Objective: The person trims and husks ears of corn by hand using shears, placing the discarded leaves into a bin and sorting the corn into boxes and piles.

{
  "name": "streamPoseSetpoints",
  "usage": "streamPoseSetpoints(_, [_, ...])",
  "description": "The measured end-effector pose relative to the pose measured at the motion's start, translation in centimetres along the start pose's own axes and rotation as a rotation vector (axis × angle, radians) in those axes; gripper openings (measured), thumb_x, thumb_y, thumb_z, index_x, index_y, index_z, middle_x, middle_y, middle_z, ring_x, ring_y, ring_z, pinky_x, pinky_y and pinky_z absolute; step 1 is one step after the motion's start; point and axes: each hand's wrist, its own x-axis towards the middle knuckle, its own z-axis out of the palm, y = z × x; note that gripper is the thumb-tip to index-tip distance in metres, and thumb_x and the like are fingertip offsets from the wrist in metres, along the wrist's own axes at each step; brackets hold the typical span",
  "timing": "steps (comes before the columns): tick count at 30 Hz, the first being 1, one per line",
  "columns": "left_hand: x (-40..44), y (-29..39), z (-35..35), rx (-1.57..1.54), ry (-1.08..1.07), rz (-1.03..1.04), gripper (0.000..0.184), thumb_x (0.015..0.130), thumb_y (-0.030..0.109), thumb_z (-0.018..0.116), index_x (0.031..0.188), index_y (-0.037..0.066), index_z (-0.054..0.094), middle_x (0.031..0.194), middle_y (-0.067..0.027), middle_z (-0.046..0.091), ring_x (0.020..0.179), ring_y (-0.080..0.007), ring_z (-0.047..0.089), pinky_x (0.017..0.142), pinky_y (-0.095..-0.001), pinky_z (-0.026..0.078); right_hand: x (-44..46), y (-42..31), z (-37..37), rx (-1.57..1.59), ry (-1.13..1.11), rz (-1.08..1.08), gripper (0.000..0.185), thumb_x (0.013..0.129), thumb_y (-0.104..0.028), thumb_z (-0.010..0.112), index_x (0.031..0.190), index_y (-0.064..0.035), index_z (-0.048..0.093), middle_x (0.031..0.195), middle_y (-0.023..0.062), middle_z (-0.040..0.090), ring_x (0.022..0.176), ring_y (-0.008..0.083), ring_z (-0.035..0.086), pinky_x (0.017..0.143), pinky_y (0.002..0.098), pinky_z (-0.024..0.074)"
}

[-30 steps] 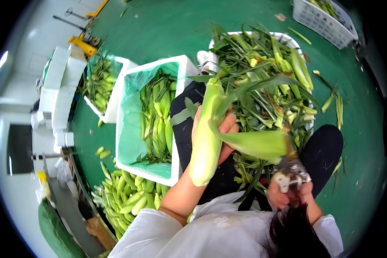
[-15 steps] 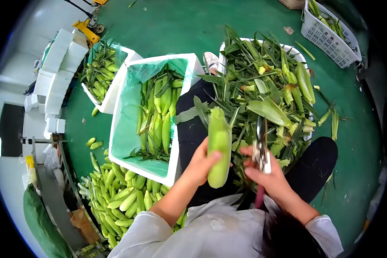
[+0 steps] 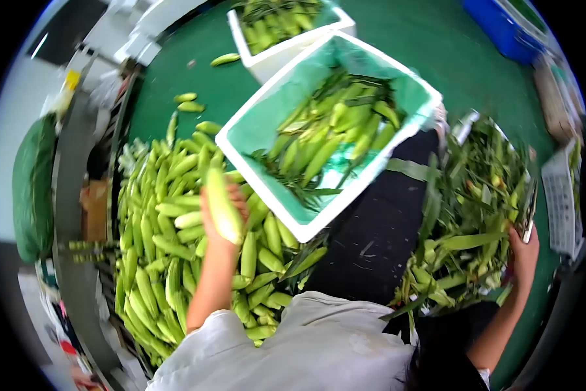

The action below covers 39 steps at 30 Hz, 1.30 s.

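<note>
We look down on a smooth green-painted floor that runs under everything here. The person's left grip is curled around a pale green, peeled-looking ear of corn, which is over a broad heap of similar green ears on the floor; with the blur, we cannot tell whether it touches them. Over on the other side, the right grip is closed around a slim silvery metal hand tool, beside a tangled mound of green husks and leaves.

Between the two heaps we see a white foam box with a green plastic lining, partly filled with leafy ears, and beyond it a second white foam box, also holding corn. A few loose ears lie nearby on the floor. Along the room's left side stand a brown cardboard box and a long dark green bundle; at right, a white perforated plastic basket and a blue plastic crate.
</note>
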Motion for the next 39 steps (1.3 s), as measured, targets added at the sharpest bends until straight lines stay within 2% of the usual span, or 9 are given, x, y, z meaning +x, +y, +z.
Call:
streamPoseSetpoints(3, [-4.4,14.1,-4.0,0.058,0.268,0.361,0.053,0.091,0.049,0.055,0.120,0.004,0.051,0.093,-0.0088,0.057,0.077,-0.0187,0.059,0.066,-0.0312,0.055,-0.9,-3.8,1.1,-0.565,0.240,0.016,0.058,0.086,-0.036,0.071,0.128,0.0008,0.057,0.120,0.0124,0.065,0.108,0.0281,0.061,0.091,0.0386,0.0458])
streamPoseSetpoints(9, [-6.1,18.3,-3.6,0.671,0.666,0.558,0.058,0.096,0.056,0.043,0.118,0.005,0.056,0.097,-0.0114,0.065,0.078,-0.0248,0.062,0.069,-0.0375,0.055,-2.7,2.4,5.9,0.653,-0.328,0.096,0.061,0.088,-0.030,0.070,0.136,-0.0019,0.045,0.117,0.0142,0.063,0.103,0.0255,0.062,0.091,0.0383,0.0485])
streamPoseSetpoints(16, [-4.9,34.9,-7.5,-0.048,0.891,1.502,0.086,0.094,0.067,0.023,0.131,-0.005,0.050,0.126,-0.0216,0.059,0.111,-0.0311,0.062,0.097,-0.0436,0.050,-10.1,2.1,5.4,0.869,-0.363,0.330,0.057,0.087,-0.026,0.070,0.132,-0.0011,0.045,0.105,0.0121,0.061,0.095,0.0229,0.059,0.088,0.0373,0.0480])
streamPoseSetpoints(23, [21.0,1.9,-6.2,1.225,0.062,0.331,0.034,0.090,0.032,0.059,0.106,0.002,0.064,0.096,-0.0129,0.068,0.093,-0.0246,0.064,0.083,-0.0378,0.050,-17.0,-5.6,8.4,1.132,-0.416,0.478,0.057,0.096,-0.047,0.048,0.131,-0.0030,0.045,0.112,0.0118,0.058,0.108,0.0271,0.057,0.086,0.0402,0.0505])
streamPoseSetpoints(24, [26.3,-2.9,-13.3,2.084,-0.357,0.516,0.040,0.095,0.038,0.050,0.107,0.002,0.064,0.106,-0.0201,0.066,0.096,-0.0346,0.064,0.086,-0.0439,0.050,-17.5,-5.1,8.3,1.102,-0.467,0.517,0.063,0.094,-0.051,0.049,0.135,-0.0038,0.043,0.113,0.0119,0.058,0.114,0.0291,0.056,0.085,0.0421,0.0527])
streamPoseSetpoints(27, [27.7,-17.2,-16.0,2.550,0.285,-0.527,0.046,0.085,0.038,0.061,0.117,0.003,0.061,0.134,-0.0179,0.055,0.129,-0.0355,0.045,0.102,-0.0446,0.043,-20.7,-0.4,8.7,1.142,-0.584,0.462,0.078,0.086,-0.048,0.062,0.146,-0.0067,0.033,0.124,0.0141,0.055,0.122,0.0365,0.050,0.099,0.0477,0.0446])
streamPoseSetpoints(31, [26.8,-22.0,-23.5,2.856,0.741,0.332,0.020,0.089,0.022,0.059,0.106,0.014,0.053,0.109,-0.0078,0.054,0.101,-0.0236,0.052,0.079,-0.0406,0.043,-22.5,2.4,7.6,1.151,-0.569,0.515,0.091,0.079,-0.035,0.073,0.152,-0.0122,0.024,0.134,0.0150,0.048,0.131,0.0374,0.041,0.110,0.0470,0.0315])
streamPoseSetpoints(35, [25.7,-17.4,-21.9,2.573,0.356,-0.067,0.064,0.066,0.033,0.084,0.117,0.007,0.055,0.114,-0.0131,0.057,0.108,-0.0303,0.057,0.087,-0.0432,0.048,-22.9,0.4,8.1,1.196,-0.399,0.650,0.086,0.077,-0.029,0.069,0.149,-0.0069,0.028,0.124,0.0125,0.051,0.121,0.0303,0.049,0.102,0.0442,0.0406])
streamPoseSetpoints(39, [22.2,-15.0,-9.4,1.505,0.192,-0.533,0.047,0.090,0.029,0.061,0.127,0.001,0.051,0.101,-0.0126,0.065,0.075,-0.0204,0.063,0.070,-0.0343,0.052,-19.1,-3.7,8.0,1.071,-0.372,0.451,0.085,0.073,-0.013,0.072,0.146,-0.0001,0.031,0.121,0.0140,0.053,0.115,0.0272,0.054,0.098,0.0395,0.0448])
